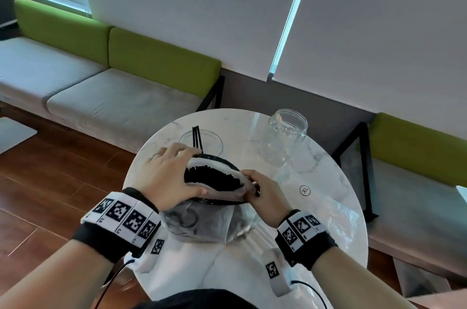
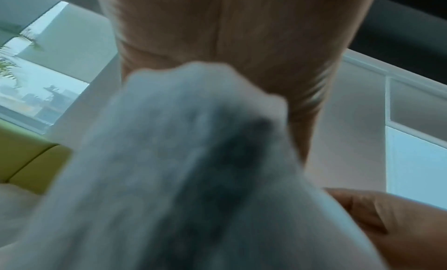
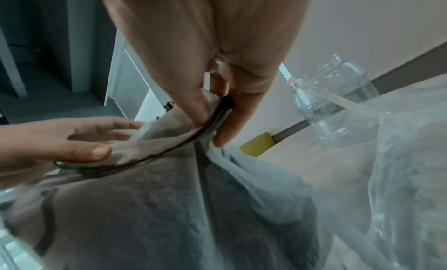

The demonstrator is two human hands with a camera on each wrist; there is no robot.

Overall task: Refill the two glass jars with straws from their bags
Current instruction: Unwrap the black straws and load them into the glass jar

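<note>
A translucent bag of black straws [image 1: 202, 222] stands in the middle of the round marble table [image 1: 252, 270], its mouth pulled wide. My left hand [image 1: 187, 172] grips the mouth's left rim, fingers inside and thumb outside. My right hand [image 1: 249, 185] pinches the right rim; in the right wrist view its thumb and fingers [image 3: 212, 127] clamp the dark-edged rim of the bag [image 3: 169, 207]. Behind the bag a glass jar [image 1: 214, 143] holds three black straws [image 1: 197, 135]. A second glass jar [image 1: 283, 139] at the back right holds one pale straw [image 3: 350, 104]. The left wrist view shows only my palm and the blurred bag [image 2: 193, 178].
A clear bag with an XL mark [image 1: 326, 207] lies on the table's right side, close to my right hand. Benches with green backs [image 1: 156, 56] stand behind and to the right of the table. The floor is wooden.
</note>
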